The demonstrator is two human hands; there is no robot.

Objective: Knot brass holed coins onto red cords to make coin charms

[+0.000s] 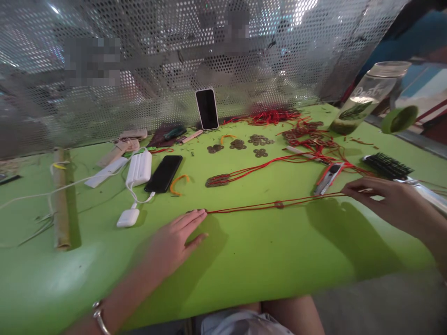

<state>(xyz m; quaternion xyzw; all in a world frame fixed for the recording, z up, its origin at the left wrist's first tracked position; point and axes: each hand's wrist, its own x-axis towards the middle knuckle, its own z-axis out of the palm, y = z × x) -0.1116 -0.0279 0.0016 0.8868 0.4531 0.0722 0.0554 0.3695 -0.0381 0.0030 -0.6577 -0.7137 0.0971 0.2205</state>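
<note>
A doubled red cord (240, 210) runs taut across the green table, with one round coin (279, 204) threaded midway. At its left end my left hand (181, 235) lies flat, fingers stretched over a dark piece that is mostly covered, probably more coins. My right hand (379, 197) pinches the cord's other end between thumb and fingers, just above the table. Behind the cord rests a finished-looking row of overlapping coins (217, 180) strung on red cords that trail right. A red and grey utility knife (328, 178) lies close to my right hand.
Small coin piles (238, 144) and a red cord heap (274, 117) sit toward the back. A phone (207, 109) leans on the perforated metal screen. Left are a black phone (164, 173), power bank (138, 167) and bamboo tube (62, 204); right, a brush (387, 165) and glass bottle (366, 100).
</note>
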